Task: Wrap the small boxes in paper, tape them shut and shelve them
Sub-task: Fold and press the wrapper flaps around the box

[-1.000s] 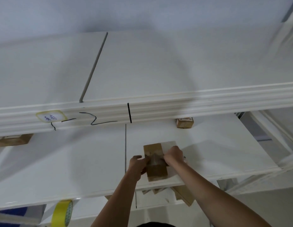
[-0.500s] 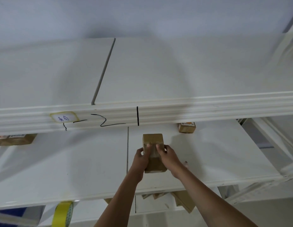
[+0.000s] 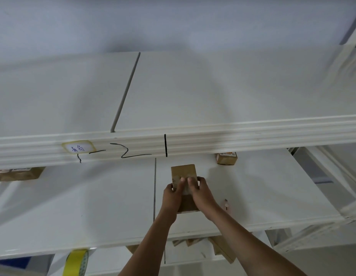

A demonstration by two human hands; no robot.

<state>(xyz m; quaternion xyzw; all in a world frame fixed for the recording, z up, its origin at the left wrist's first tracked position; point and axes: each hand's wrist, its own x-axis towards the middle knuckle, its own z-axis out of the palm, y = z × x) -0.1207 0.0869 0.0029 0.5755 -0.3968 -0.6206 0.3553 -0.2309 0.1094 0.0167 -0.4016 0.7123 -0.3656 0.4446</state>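
Head view: left hand (image 3: pixel 171 198) and right hand (image 3: pixel 201 194) gripping wrapped box (image 3: pixel 184 172), labels unreadable.

You've only got the one view here, a wide-angle head cam, so nothing overlaps with a second angle. It looks forward and a bit down into a white shelf unit, close enough that your forearms come in from the bottom edge. The upper shelf (image 3: pixel 193 92) fills the top half, seen from above, and the lower shelf (image 3: pixel 73 206) sits just under its front rail (image 3: pixel 253 134). Straight lines bow toward the edges.
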